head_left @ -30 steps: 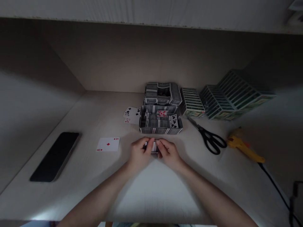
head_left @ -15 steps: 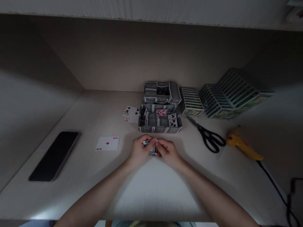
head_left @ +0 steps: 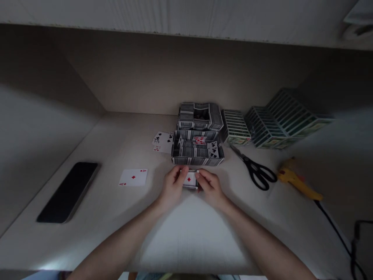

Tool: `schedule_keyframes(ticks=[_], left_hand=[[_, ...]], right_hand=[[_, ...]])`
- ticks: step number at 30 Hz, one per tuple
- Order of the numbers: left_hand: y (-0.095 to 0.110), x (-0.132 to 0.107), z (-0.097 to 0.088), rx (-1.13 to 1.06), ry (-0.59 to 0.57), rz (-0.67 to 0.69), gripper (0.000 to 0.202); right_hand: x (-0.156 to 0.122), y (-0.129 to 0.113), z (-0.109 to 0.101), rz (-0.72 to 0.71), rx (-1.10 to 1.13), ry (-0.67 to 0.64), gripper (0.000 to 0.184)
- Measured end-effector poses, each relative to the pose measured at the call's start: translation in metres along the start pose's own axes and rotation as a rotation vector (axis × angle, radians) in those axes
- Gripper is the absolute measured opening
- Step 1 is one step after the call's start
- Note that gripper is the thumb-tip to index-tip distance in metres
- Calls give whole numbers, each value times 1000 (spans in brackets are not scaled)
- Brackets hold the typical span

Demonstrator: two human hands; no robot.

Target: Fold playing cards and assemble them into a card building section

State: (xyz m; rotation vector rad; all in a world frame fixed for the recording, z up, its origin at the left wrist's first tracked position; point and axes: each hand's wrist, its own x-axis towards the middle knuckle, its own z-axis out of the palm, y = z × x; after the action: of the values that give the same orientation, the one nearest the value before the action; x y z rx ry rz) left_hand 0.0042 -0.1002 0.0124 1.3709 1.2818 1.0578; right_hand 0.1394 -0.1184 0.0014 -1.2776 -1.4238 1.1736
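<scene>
Both my hands meet over the middle of the desk. My left hand [head_left: 172, 188] and my right hand [head_left: 210, 188] pinch a small playing card [head_left: 190, 180] between their fingertips, its face up with a red diamond showing. Just beyond the card stands a box built of playing cards [head_left: 197, 151], with several cards inside. Behind that box stands a second card-built box [head_left: 200, 115].
An ace of diamonds [head_left: 133, 177] lies face up to the left, more loose cards [head_left: 162, 141] beside the box. A dark phone [head_left: 68, 191] lies far left. Scissors [head_left: 256, 170], a yellow glue gun [head_left: 297, 183] with cable, and rows of card packs [head_left: 276, 121] fill the right.
The card between my fingers has turned over: earlier its patterned back and edge showed, now the face with the red diamond is up. My hands have stayed in place.
</scene>
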Motion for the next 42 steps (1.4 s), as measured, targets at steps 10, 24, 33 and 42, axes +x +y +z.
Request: schedule_keyframes(ticks=[10, 24, 33, 42], left_hand=[[-6, -1, -5, 266, 56, 152, 33], [-10, 7, -7, 254, 75, 135, 31], [-10, 3, -7, 406, 39, 262, 25], [-13, 0, -8, 465, 127, 345, 19]], right_hand=[[8, 4, 6, -44, -54, 140, 30], [3, 2, 0, 19, 27, 39, 29], [8, 1, 3, 70, 93, 138, 20], [9, -3, 2, 154, 260, 117, 23]])
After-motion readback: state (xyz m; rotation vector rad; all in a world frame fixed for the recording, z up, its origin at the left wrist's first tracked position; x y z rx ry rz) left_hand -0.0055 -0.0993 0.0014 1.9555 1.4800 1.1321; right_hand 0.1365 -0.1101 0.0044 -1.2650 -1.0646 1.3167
